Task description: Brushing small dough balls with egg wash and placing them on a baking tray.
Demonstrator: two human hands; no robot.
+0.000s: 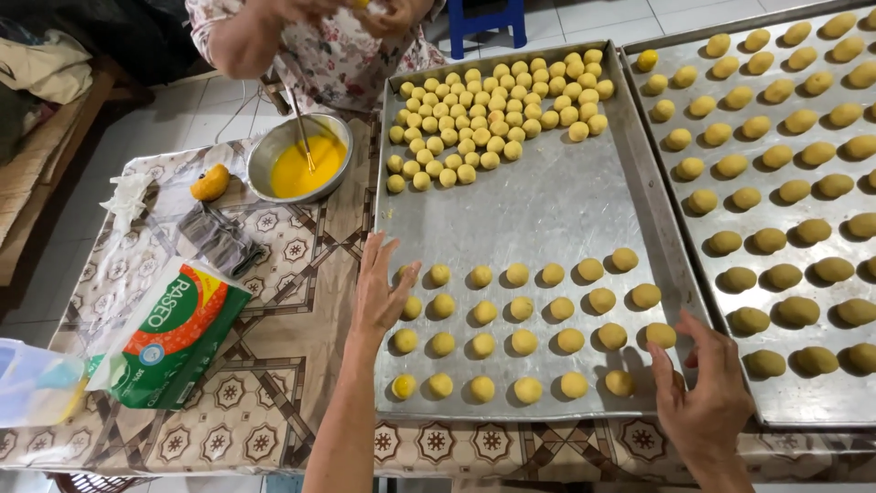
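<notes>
So far we have four spaced rows of small yellow dough balls (521, 340) set out across the near part of our metal tray (547, 201), while a dense heap of unplaced balls (493, 110) sits crowded in the tray's far corner, with a bare stretch of metal between the two groups; we judge the laying-out roughly a third done, with most of the heap left to spread. The second tray (803, 402) to the right is already filled with evenly spaced, duller glazed-looking balls. Our left hand (381, 292) lies flat over the near-left rows, fingers (394, 260) spread wide and straight, resting on or just above the leftmost balls, gripping nothing. Our right hand (707, 388) sits at the tray's near-right edge, fingers loosely curled and parted, the tips just beside the end ball of a row; we cannot tell whether it pinches one. Across the table (274, 365), another person works a tool in a bowl of yellow liquid (299, 164).
</notes>
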